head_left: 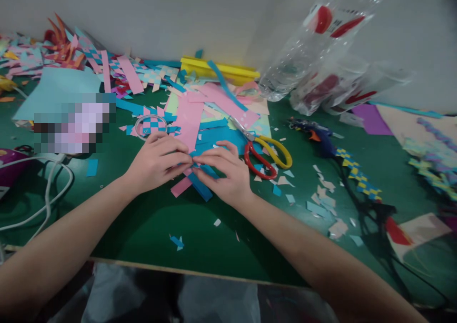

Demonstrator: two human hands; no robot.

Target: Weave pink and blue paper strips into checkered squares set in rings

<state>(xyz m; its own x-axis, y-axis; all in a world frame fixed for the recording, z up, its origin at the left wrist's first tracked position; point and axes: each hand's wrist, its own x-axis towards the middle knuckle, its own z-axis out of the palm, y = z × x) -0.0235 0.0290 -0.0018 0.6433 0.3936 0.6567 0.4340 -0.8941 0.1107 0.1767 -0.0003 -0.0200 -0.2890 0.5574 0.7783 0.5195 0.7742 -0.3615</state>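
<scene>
Both my hands rest on the green table (150, 227) at its middle, fingertips meeting. My left hand (157, 163) has its fingers curled and pinches blue and pink paper strips (194, 182) against the table. My right hand (224, 173) presses and pinches the same crossed strips from the right. A pink strip end (180, 187) and a blue strip end (202, 192) stick out below my fingers. Red and yellow scissors (266, 154) lie just right of my right hand.
Loose pink and blue paper pieces (200, 113) pile behind my hands. A tape roll (150, 125) lies behind my left hand. A blue glue gun (317, 137), clear plastic bags (321, 61), a yellow ruler (221, 70), white cables (50, 189) and woven paper crafts (360, 175) surround the spot.
</scene>
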